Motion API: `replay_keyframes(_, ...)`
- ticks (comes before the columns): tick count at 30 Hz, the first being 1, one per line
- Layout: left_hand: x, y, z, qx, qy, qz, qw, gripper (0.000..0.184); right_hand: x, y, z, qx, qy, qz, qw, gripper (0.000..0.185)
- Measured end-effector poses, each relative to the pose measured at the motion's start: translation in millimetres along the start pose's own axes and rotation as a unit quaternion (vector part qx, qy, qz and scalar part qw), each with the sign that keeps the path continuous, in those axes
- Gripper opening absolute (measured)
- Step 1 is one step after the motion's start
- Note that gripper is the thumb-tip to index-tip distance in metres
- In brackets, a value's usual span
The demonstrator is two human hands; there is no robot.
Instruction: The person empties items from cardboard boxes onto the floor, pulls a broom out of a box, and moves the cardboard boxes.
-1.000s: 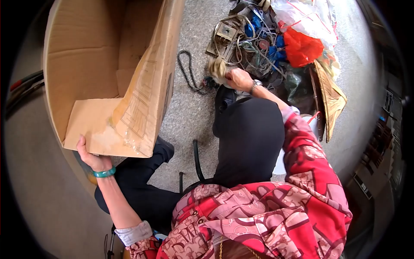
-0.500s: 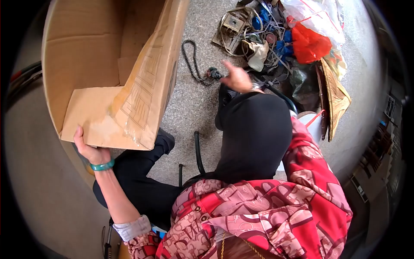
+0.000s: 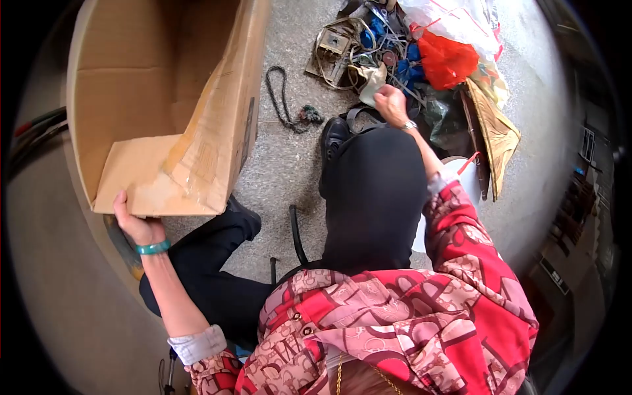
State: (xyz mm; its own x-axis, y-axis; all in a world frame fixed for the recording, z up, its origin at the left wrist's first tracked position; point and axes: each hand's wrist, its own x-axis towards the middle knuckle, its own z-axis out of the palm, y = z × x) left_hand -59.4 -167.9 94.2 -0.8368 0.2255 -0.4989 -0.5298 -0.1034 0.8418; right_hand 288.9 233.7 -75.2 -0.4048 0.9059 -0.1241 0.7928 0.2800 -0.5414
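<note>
My left hand (image 3: 137,225) grips the lower front edge of a large open cardboard box (image 3: 141,171), thumb on the flap's inner face and the other fingers underneath. The box is tilted with its mouth toward me, and brown tape runs along its side. My right hand (image 3: 393,106) is closed at the near edge of a heap of odds and ends, fingers pinched on a cream-coloured piece of cloth or soft bag (image 3: 371,80). Beside it are tangled pale straps (image 3: 397,46) and a dirty metal plate with a cord (image 3: 331,49).
A knotted dark rope (image 3: 284,105) lies on the speckled floor between box and heap. A red plastic bag (image 3: 447,60), a white plastic bag (image 3: 454,18) and a gold-brown folded sheet (image 3: 494,135) edge the heap. A white bucket-like container (image 3: 466,179) stands by my right knee.
My right hand has moved from beside the knotted rope to the heap, and its outstretched fingers have closed on the cream piece. My left hand keeps its hold on the box. The view has shifted slightly.
</note>
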Motion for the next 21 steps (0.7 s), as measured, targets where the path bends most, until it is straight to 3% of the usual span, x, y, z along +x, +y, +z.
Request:
replay_keyframes(4,11,-5,-3,-0.008,-0.001,-0.021,1.0,0.039,-15,-35,-60,0.254,-0.07,0.156,0.952,0.01)
replay_keyframes(8,16,-8,-2,0.012,-0.017,-0.032,0.999,0.041,-8,-114,-125,0.302,-0.049,-0.017,0.952,0.016)
replay_keyframes(10,11,-6,6,0.005,-0.037,-0.04,0.999,0.042,-11,-166,-151,0.24,-0.052,-0.189,0.951,0.02)
replay_keyframes(14,-1,2,15,0.036,-0.053,-0.037,0.997,0.045,-17,-234,-151,0.128,-0.103,-0.148,0.975,0.021)
replay_keyframes(15,-1,1,14,0.04,-0.053,-0.029,0.997,0.045,-13,-231,-137,-0.013,-0.124,-0.216,0.968,0.021)
replay_keyframes(16,4,-4,10,0.038,-0.058,-0.034,0.997,0.045,-13,-225,-121,-0.158,-0.139,-0.277,0.938,0.021)
replay_keyframes(18,8,-3,10,0.034,-0.063,-0.035,0.997,0.045,-19,-218,-100,-0.312,-0.307,-0.343,0.831,0.025)
replay_keyframes(21,8,-6,7,0.0,-0.027,-0.035,0.999,0.042,-25,-192,-60,-0.338,-0.443,-0.267,0.786,0.026)
